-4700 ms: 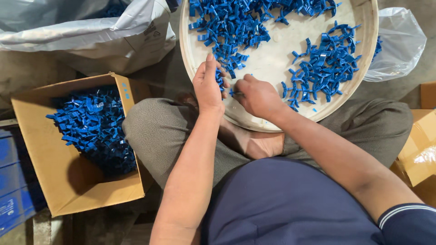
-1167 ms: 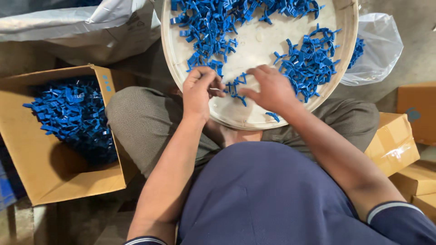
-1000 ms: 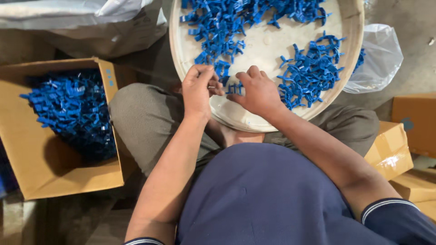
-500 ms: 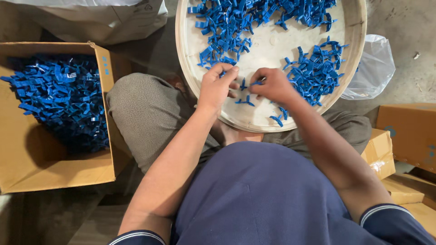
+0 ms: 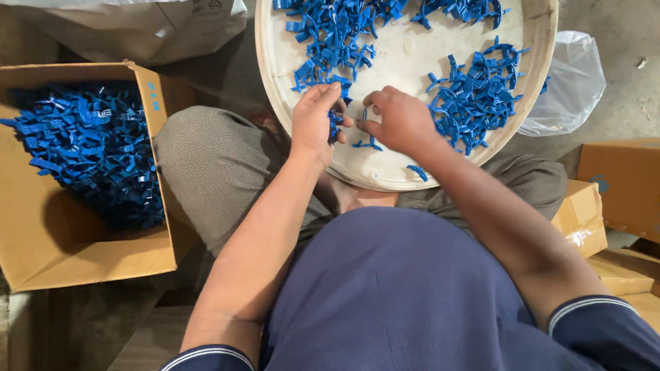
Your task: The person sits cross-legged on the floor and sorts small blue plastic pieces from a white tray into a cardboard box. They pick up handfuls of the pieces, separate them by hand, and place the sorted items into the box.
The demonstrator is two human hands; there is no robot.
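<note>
Blue plastic clips (image 5: 333,126) bunched in my curled left hand (image 5: 313,124), my right hand (image 5: 402,122) pinching one beside it, both over the round tray (image 5: 405,58), cardboard box (image 5: 48,240) of clips off to my left.

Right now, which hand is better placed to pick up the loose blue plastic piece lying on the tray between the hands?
Probably the right hand: its fingertips sit just above the loose blue piece on the round tray, and appear free. The left hand already grips a blue clip, so it looks occupied.
</note>
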